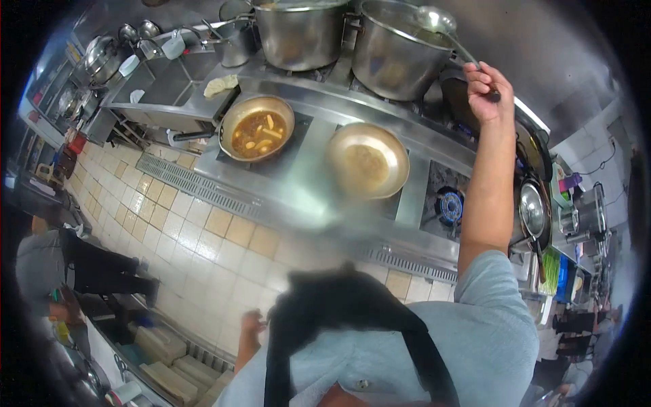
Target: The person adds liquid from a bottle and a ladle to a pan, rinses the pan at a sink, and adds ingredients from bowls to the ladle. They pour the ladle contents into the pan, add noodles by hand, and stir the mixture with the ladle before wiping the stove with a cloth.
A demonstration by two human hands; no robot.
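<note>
My right hand (487,91) is raised at the back right, fingers wrapped round the handle of a metal ladle (436,20). The ladle's bowl is over the rim of a large steel pot (400,64). Down by my side, my left hand (252,324) is small and a little blurred; its fingers look loosely apart, with nothing seen in them. On the range before me sits a frying pan (338,144) with a thin film of light brown liquid. Left of it, another pan (227,119) contains brown sauce with pale pieces.
A blue flame burns on the right burner (449,205). A second big pot (298,37) stands at the back. To the left are a sink (159,85) and a cloth (221,85). Dark woks (532,210) lean at the right. A person (88,261) stands at the left.
</note>
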